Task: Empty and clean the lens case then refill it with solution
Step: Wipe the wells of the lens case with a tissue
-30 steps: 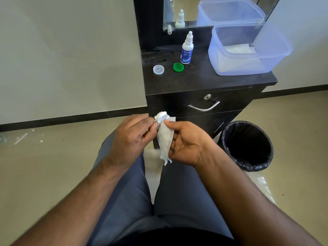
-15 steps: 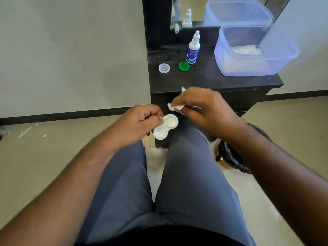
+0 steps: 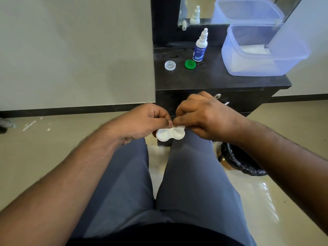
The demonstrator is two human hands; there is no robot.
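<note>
head view: both hands, left hand [image 3: 142,121] and right hand [image 3: 204,118], pinching white lens case [image 3: 170,134]; solution bottle [image 3: 200,48] label unreadable

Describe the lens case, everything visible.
The lens case is white, apparently plastic: two round shallow wells joined side by side, both uncapped and facing up. No liquid is discernible in them. It is held level above the knees. The left hand pinches its far edge at the middle; the right hand presses a bit of white tissue onto the right well's rim.
</note>
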